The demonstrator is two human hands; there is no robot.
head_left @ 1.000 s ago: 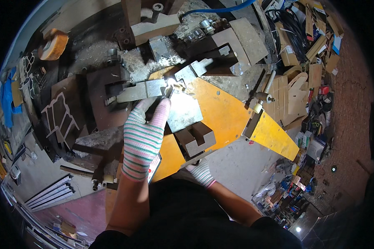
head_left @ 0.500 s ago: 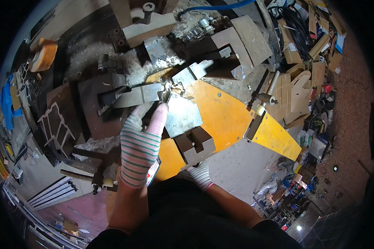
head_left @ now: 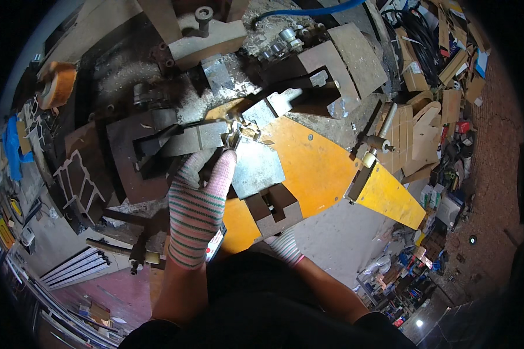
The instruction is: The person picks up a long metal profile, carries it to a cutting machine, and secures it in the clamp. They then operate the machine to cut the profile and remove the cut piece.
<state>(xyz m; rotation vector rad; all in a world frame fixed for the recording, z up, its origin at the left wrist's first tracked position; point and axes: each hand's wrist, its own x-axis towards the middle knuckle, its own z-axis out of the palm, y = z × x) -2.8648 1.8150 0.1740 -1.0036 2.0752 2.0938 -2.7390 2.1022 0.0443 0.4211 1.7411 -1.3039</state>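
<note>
My left hand (head_left: 199, 200), in a white knit glove with green and pink stripes, reaches up to the middle of a machine. Its thumb and fingers are pinched on a small shiny metal profile piece (head_left: 233, 138) between the metal jaws. The left jaw (head_left: 199, 138) and the upper right jaw (head_left: 272, 106) point in toward that piece. Below it lies a bright metal jaw plate (head_left: 257, 168), with a dark slotted block (head_left: 275, 208) nearer to me. My right hand (head_left: 286, 245), gloved alike, is low beside this block; its fingers are mostly hidden.
An orange plate (head_left: 308, 166) spreads under the jaws, with a yellow guard (head_left: 388, 196) to its right. A threaded rod with a knob (head_left: 379, 143) sticks up near the plate's edge. Cardboard pieces (head_left: 422, 136) are piled at the right. Long metal strips (head_left: 78, 269) lie lower left.
The whole view has shifted slightly. My left hand stays pinched at the jaws. Slightly less of my right hand's fingers shows beside the dark block.
</note>
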